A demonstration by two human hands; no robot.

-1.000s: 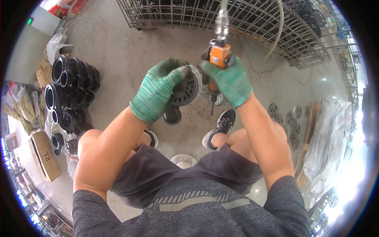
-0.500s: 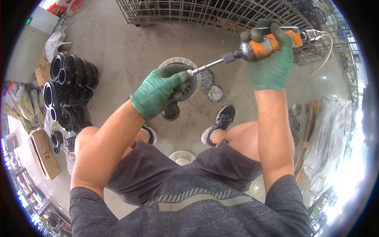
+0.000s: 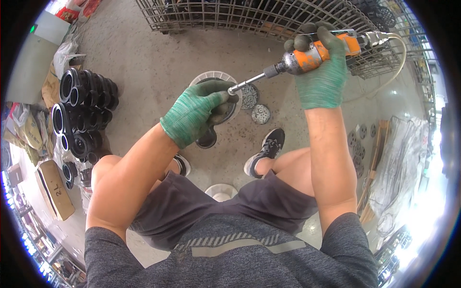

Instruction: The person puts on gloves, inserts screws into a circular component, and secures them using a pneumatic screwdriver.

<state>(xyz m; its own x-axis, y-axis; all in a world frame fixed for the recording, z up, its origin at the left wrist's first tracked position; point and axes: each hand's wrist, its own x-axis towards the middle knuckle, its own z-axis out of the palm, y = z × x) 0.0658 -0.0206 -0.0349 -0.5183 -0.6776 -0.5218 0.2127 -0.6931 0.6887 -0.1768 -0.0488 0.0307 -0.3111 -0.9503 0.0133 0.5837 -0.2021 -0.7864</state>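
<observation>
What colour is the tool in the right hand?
Orange with a silver metal front, seen in the head view: power screwdriver in the right hand.

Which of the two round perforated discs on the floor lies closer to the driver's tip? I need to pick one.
The upper disc, just right of the white-rimmed part; the other disc lies lower, toward the shoe.

Inventory, as seen from the head camera:
- gloved hands: two, left hand [image 3: 194, 115] and right hand [image 3: 321, 72]
- orange power screwdriver [image 3: 314, 54]: one
- small perforated discs [image 3: 254, 104] by the feet: two
- wire cage [image 3: 249, 17]: one
- cardboard box [image 3: 54, 188]: one
- black pipe fittings [image 3: 81, 115]: a stack, too many to count
</observation>
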